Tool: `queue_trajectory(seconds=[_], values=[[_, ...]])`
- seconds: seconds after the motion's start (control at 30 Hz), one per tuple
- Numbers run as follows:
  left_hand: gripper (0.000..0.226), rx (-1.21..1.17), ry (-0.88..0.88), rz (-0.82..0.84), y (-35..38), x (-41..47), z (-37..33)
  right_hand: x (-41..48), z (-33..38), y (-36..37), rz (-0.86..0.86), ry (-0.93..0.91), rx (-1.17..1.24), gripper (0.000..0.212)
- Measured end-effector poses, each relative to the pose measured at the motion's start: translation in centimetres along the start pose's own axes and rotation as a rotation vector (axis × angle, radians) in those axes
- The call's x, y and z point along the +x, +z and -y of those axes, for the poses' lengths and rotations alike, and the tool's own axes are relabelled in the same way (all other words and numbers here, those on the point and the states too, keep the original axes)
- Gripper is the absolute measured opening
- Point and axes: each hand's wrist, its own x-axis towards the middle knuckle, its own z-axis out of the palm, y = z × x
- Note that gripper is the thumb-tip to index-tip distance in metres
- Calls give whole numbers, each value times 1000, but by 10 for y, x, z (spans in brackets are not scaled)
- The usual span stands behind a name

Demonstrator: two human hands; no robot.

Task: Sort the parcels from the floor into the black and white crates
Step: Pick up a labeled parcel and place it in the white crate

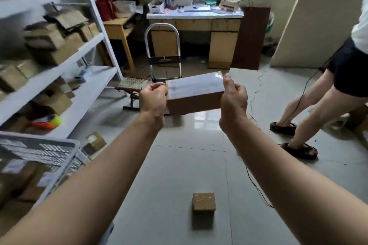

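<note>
Held at both ends

An oblong brown cardboard parcel (194,93), white label under glossy tape on top, hung above the tiled floor (179,165). The left hand (153,97) pinched one end, the right hand (233,97) gripped the other

open tiled floor (189,165) ahead | shelving (83,53) left | person's legs (310,105) right

Left hand (153,98) and right hand (233,98) hold the labelled parcel (196,95) by its ends; a small box (204,202) rests on the floor (179,165).
</note>
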Motion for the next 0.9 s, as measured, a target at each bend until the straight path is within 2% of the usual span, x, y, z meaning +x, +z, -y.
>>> queue_trajectory(seconds=[0.23,0.33,0.53,0.73,0.9], values=[[34,-155,60,-225,-94,-41,-30,-63,-11,63,344,22,-45,27],[37,-176,69,-373,-138,-49,-33,-90,-21,98,509,34,-87,13],[48,-226,28,-671,-238,-61,-26,-150,-58,181,822,132,-141,12],[49,-226,-26,-861,-332,-48,-8,-201,-118,263,1007,167,-287,17],[56,-249,-113,-950,-403,-15,20,-221,-162,328,1063,210,-428,20]])
